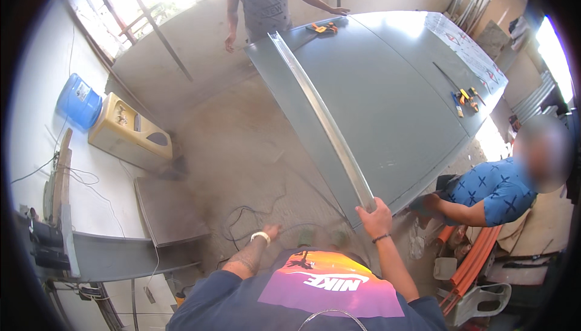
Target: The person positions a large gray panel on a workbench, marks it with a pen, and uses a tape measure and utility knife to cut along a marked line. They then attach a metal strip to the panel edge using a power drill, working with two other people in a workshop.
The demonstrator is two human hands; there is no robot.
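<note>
A long, shiny metal channel (321, 110) lies across a big grey sheet-metal panel (387, 83), near the panel's left edge. My right hand (376, 216) is closed round the near end of the channel, with the thumb on its left side. My left hand (271, 232) hangs free over the floor, apart from the panel, with a pale watch on its wrist; its fingers are too small and foreshortened to read. Nothing shows in it. An orange-and-black clamp (324, 28) rests at the far edge of the panel, close to the channel's far end.
A person in a grey tank top (265, 1) stands at the far side, one hand on the panel. Another in a blue shirt (493, 192) is at the right. Tools (467, 98) lie on the panel. At the left is a water dispenser (130, 128); cables (242, 210) trail across the floor.
</note>
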